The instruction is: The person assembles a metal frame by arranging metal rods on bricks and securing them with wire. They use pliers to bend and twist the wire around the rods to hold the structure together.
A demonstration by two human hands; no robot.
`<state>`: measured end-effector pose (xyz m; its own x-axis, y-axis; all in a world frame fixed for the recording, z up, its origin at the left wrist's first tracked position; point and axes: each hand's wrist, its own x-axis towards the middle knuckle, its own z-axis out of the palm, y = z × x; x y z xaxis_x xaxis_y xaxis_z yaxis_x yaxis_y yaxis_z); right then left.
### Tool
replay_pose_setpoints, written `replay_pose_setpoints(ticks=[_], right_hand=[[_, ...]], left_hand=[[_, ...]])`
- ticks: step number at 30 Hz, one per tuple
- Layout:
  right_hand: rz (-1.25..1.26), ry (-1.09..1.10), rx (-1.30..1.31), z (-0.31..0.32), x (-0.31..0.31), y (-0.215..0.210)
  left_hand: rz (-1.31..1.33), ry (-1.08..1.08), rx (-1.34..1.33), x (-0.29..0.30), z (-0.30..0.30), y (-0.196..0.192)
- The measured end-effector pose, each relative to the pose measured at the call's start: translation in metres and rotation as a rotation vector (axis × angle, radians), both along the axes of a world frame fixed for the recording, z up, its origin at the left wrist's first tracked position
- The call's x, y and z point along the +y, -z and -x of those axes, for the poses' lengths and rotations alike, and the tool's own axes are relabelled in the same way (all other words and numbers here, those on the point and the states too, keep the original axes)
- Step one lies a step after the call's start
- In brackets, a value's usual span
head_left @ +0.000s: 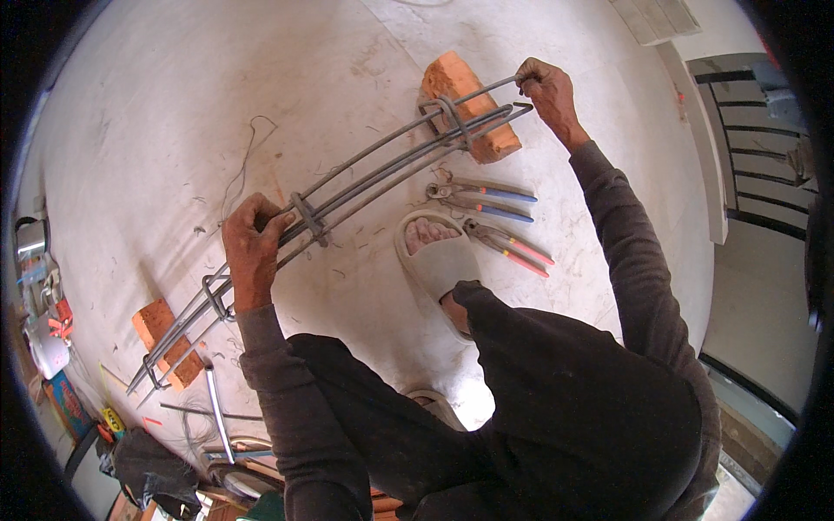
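Note:
A long cage of steel reinforcing bars (373, 178) runs slantwise before me, from the lower left to the upper right. Several bent stirrups (309, 219) wrap around its bars. Its far right part rests on an orange brick (452, 74), and its left end lies across another brick (155, 321). At the upper right end, my right hand (549, 94) is closed around the tip of the outermost bar. My left hand (252, 247) is closed on the bars left of the middle stirrup, thumb and fingers pinched together. Its fingertips partly hide what they grip.
Pincers with blue handles (495, 201) and pliers with red handles (512, 247) lie on the pale floor (347, 87) beside my sandaled foot (430, 243). A loose wire (239, 174) curls beyond my left hand. Tools, a dark bag (156, 464) and a metal tube (217, 417) lie lower left.

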<state>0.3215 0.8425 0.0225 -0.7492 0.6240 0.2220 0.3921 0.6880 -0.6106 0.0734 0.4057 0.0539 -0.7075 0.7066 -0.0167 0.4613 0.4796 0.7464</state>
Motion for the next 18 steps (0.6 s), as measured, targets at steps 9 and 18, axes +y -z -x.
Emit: replay_pose_setpoints(ticks=[9,18], right_hand=[[0.092,0.035,0.079,0.004,-0.004,0.007],[0.306,0.142,0.152,0.001,-0.019,0.004]], left_hand=[[-0.057,0.048,-0.032,-0.003,0.003,0.013],[-0.023,-0.016,-0.081,-0.001,0.001,0.015]])
